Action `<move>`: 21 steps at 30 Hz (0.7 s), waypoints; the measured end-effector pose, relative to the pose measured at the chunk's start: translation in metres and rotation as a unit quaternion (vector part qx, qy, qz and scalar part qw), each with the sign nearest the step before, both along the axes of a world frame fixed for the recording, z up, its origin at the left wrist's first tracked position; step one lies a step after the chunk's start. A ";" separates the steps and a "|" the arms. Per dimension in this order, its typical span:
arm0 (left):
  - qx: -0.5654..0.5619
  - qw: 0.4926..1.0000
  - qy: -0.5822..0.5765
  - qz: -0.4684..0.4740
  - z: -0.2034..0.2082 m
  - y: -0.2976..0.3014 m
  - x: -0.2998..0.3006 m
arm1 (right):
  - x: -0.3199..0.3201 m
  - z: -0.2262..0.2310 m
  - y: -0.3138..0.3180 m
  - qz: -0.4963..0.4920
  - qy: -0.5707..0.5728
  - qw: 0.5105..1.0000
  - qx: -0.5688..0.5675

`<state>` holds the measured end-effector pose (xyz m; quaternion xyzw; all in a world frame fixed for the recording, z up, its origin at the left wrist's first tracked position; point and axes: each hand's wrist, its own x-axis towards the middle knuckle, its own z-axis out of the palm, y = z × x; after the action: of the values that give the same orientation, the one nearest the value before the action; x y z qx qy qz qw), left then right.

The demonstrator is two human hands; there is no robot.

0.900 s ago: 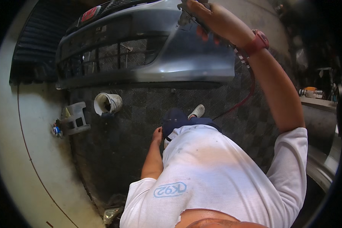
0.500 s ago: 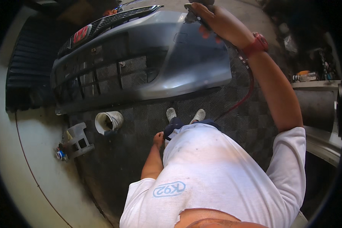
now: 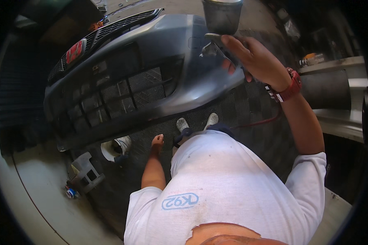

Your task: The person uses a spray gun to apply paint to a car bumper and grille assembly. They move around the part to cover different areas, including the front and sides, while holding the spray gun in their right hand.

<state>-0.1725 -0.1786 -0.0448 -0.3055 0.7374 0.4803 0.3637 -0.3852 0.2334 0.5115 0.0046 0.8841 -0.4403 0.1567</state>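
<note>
Right hand: the right hand (image 3: 261, 61) is wrapped around the spray gun (image 3: 209, 50), thumb along the top and the other fingers bent around the handle; how firmly they press, I cannot tell. It sits lower in the view than half a second ago.
Spray gun: in the right hand, in front of the right end of the bumper (image 3: 194, 81); whether it touches, I cannot tell. Its dark cup (image 3: 222, 17), mostly cut off by the upper edge before, now shows nearly whole.
Left hand: the left hand (image 3: 157, 141) has come away from the dark shorts (image 3: 221, 129) and hangs forward of them, near the bucket; the fingers look loosely curled, but are too small to tell whether they press together.
Bumper: grey and black, now lower in the view and slanting more, its left end dropped; more of the grille (image 3: 124, 25) shows, with its red badge (image 3: 76, 52).
Bucket: the white bucket (image 3: 124, 143) now appears right against the bumper's lower edge, where a gap showed before.
Stool: the grey stool (image 3: 86, 167) also appears lower, just beside the bucket.
Shoes: both light shoes (image 3: 212, 119) remain on the dark floor (image 3: 163, 128).
Hose: the red hose (image 3: 261, 122) runs below the wrist.
</note>
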 end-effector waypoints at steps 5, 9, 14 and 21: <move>-0.004 0.998 -0.028 -0.064 -0.020 -0.010 -0.017 | 0.000 0.002 -0.007 -0.031 -0.017 0.999 0.040; 0.033 0.999 -0.012 -0.037 -0.052 -0.028 -0.006 | 0.006 -0.008 -0.017 -0.052 -0.006 0.999 -0.006; 0.025 0.999 -0.002 -0.037 -0.026 -0.011 -0.026 | 0.003 -0.003 -0.019 -0.077 0.000 0.997 -0.001; 0.043 0.997 0.029 -0.061 -0.030 -0.030 -0.024 | -0.012 -0.004 -0.025 -0.119 0.050 0.991 0.025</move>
<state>-0.1962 -0.2086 -0.0750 -0.2293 0.7436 0.4973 0.3835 -0.3971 0.2088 0.5073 0.0913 0.8949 -0.4329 0.0584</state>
